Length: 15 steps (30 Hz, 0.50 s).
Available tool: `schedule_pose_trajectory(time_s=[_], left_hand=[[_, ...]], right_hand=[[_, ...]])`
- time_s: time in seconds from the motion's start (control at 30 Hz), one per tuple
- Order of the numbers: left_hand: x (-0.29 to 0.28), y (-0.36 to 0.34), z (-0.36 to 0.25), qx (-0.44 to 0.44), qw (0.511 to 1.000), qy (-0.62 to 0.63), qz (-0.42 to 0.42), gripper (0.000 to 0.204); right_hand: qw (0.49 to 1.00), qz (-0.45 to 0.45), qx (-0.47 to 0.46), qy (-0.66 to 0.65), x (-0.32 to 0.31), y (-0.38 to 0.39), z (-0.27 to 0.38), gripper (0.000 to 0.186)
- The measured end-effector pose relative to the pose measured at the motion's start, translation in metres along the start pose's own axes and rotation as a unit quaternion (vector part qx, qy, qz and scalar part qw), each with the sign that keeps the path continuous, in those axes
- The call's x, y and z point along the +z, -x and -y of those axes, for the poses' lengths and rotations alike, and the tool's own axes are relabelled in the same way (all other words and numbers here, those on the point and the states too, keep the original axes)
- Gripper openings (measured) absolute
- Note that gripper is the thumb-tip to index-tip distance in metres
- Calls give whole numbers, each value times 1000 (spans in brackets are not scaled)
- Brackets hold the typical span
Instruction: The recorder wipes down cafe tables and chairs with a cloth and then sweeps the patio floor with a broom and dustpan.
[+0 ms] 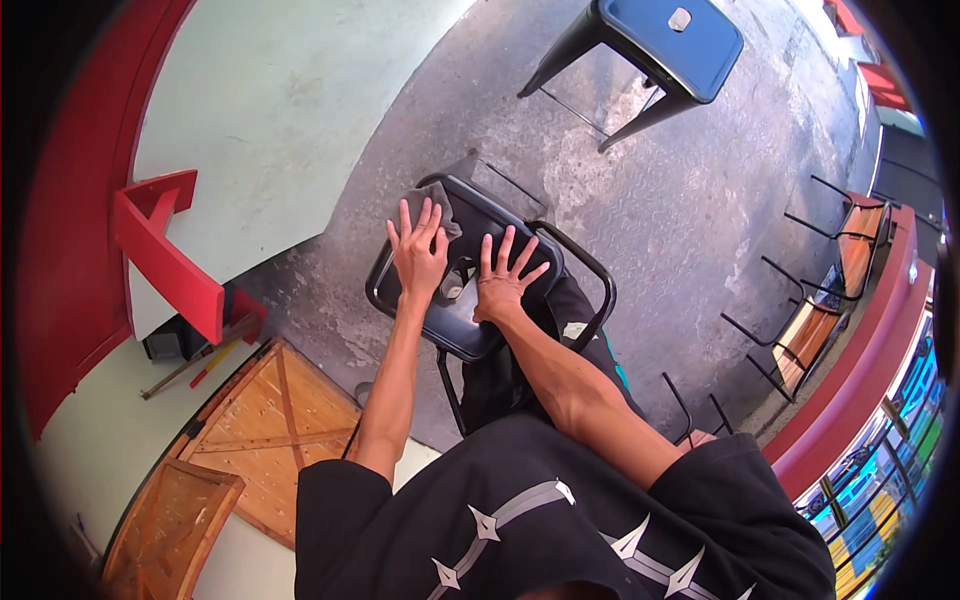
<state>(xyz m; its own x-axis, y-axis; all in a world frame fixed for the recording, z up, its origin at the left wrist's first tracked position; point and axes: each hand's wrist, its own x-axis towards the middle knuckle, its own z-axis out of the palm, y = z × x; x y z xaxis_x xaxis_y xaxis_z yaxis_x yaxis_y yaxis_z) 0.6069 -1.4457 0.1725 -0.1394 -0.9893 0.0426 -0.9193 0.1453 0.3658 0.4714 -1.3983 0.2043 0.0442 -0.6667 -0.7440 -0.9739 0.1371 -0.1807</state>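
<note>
Well, 2 hands (420, 262) (500, 287) splayed palm-down over black stool (472, 218).

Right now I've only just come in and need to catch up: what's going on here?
A person has both hands on a black seat. The left hand lies over a gray cloth near its far left part; the right hand is spread directly on the seat. A dark stool stands farther ahead, untouched.
</note>
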Motion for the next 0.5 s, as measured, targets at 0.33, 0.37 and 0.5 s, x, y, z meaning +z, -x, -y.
schedule_pose_trajectory(time_s=[0.33,0.37,0.5], left_hand=[[1,-22,5,146,988,34,35,33],[1,-26,12,131,991,27,18,34],[15,16,3,149,987,60,17,41]], right_hand=[[999,-40,21,-30,4,1,-10,140],[998,-53,10,-36,6,2,-8,141],[994,-103,7,-48,14,0,-2,143]])
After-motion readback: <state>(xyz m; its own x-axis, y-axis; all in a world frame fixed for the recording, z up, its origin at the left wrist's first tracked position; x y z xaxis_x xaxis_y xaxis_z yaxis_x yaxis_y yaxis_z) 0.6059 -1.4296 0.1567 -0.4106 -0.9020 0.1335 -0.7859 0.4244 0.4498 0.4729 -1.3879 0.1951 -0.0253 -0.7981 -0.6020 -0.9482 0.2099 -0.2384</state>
